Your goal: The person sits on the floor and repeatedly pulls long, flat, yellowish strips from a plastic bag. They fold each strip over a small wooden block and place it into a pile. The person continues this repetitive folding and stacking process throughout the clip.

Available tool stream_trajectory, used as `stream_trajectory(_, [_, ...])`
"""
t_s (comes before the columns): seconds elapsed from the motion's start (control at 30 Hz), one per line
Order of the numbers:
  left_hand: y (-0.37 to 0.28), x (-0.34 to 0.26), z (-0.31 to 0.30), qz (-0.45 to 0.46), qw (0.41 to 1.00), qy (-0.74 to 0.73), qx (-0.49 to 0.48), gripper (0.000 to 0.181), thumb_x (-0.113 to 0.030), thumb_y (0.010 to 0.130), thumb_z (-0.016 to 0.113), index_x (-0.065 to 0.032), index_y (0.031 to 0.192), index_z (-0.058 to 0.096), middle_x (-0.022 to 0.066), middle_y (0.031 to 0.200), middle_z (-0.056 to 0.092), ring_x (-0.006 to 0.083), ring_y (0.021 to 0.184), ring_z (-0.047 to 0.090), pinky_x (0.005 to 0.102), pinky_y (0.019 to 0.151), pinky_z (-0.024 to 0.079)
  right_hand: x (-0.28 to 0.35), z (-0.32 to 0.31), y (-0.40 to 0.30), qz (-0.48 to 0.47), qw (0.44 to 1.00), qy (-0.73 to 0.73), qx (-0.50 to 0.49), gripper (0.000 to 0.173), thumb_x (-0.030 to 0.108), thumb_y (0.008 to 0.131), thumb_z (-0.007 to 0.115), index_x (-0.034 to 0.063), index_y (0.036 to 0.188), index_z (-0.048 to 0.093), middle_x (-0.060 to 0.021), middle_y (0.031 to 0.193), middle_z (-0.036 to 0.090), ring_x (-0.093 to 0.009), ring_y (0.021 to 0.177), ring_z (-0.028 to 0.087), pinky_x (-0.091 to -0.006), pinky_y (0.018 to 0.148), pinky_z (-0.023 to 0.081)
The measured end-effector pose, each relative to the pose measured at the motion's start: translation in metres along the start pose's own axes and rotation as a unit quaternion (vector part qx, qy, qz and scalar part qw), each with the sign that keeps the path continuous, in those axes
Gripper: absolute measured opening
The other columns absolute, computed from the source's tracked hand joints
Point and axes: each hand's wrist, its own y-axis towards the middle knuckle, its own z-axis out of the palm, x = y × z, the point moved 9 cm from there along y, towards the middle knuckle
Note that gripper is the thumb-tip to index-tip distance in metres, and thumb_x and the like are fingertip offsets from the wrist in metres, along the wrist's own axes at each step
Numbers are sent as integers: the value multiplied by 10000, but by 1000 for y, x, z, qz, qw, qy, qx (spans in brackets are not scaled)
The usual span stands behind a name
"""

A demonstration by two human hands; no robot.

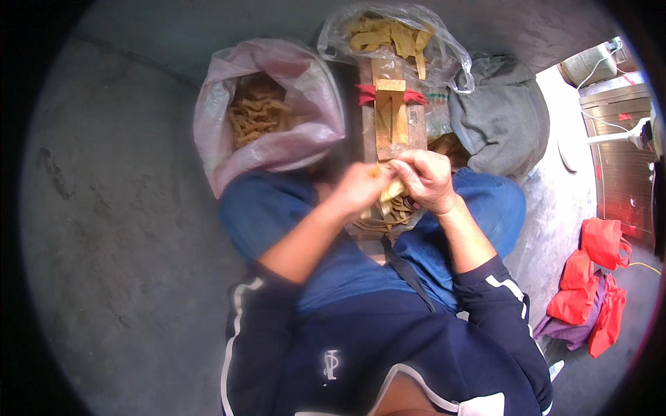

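My left hand [362, 188], blurred, meets my right hand [427, 178] over the wooden board between my knees. A pale yellow strip [393, 190] shows between and below the fingers of both hands; much of it is hidden by them. Just beyond, a slotted wooden block [390, 119] lies on the wooden board [368, 136], with a red cloth band [367, 95] around it. Beneath my hands, a plastic-lined holder [364, 224] contains brown curled strips [399, 210].
To the left stands a pinkish woven sack [317, 122] of tan pieces [260, 114]. At the board's far end, a clear plastic bag [458, 57] holds flat yellow strips [385, 37]. A grey cloth [497, 119] covers something at right. Red bags [601, 242] lie farther right, near a white stand fan [614, 138].
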Motion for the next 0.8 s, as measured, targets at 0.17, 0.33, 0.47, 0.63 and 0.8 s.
stream_trajectory(0.17, [2,-16,-13,79,986,-145,-2,254,-198,899,568,29,992,635,110,902,666,160,713,633,263,616,511,6,2,2,-34,995,-94,-2,104,131,768,702,63,802,631,-72,715,651,-235,637,654,-313,561,510])
stream_trajectory(0.33, [3,1,-3,61,988,-142,-25,177,-92,858,527,-1,972,629,48,882,630,124,767,605,265,657,501,23,22,-1,-78,994,-56,46,108,92,756,712,52,811,628,-86,727,652,-249,618,640,-321,547,493])
stream_trajectory(0.47, [-2,2,-1,22,998,4,-56,182,-152,886,535,-3,860,636,54,814,631,108,679,588,232,576,477,20,21,-1,-66,994,29,79,62,48,760,681,30,795,633,-106,708,645,-260,603,635,-317,547,495])
stream_trajectory(0.63, [-55,-18,71,-51,933,19,356,283,-260,891,583,7,851,670,36,666,616,86,546,547,232,532,453,-21,-22,0,103,988,97,-55,82,58,850,629,3,790,636,-58,625,594,-102,534,553,-242,504,441])
stream_trajectory(0.8, [-44,-90,21,377,900,190,107,271,-248,865,610,-43,1037,651,67,771,611,168,666,592,263,583,462,-38,26,-23,285,922,251,74,161,143,890,618,-15,894,646,41,702,575,-52,615,504,-202,544,418])
